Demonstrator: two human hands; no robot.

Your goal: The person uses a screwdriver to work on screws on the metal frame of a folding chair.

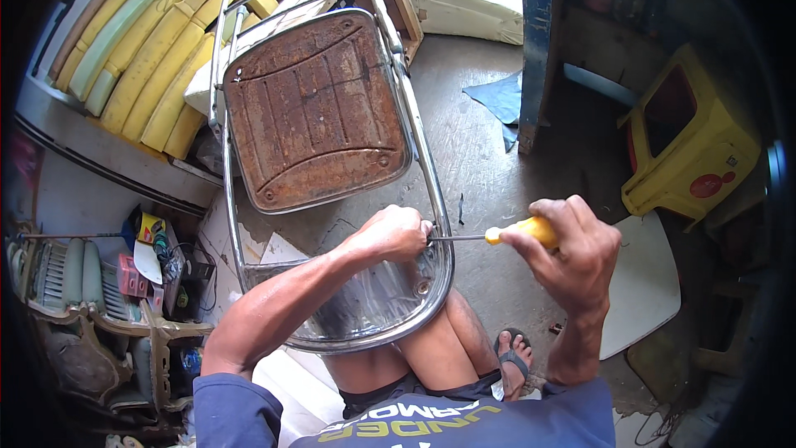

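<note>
A metal folding chair (430, 168) lies tilted across my lap, its chromed tube frame around a rusty brown seat plate (311, 108). Its shiny backrest panel (356, 305) rests on my thighs. My right hand (576, 249) grips the yellow handle of a screwdriver (531, 230), whose thin shaft points left to the chair's right-hand tube. At the shaft's tip, my left hand (396, 233) is closed against the inner side of that tube, above the backrest. What its fingers pinch, if anything, is hidden.
Yellow and green foam pieces (162, 50) are stacked at the upper left. A yellow plastic stool (692, 133) lies tipped at the right, near a white panel (643, 282). Carved furniture parts (91, 315) and small supplies crowd the left. A blue post (537, 50) rises beyond the chair.
</note>
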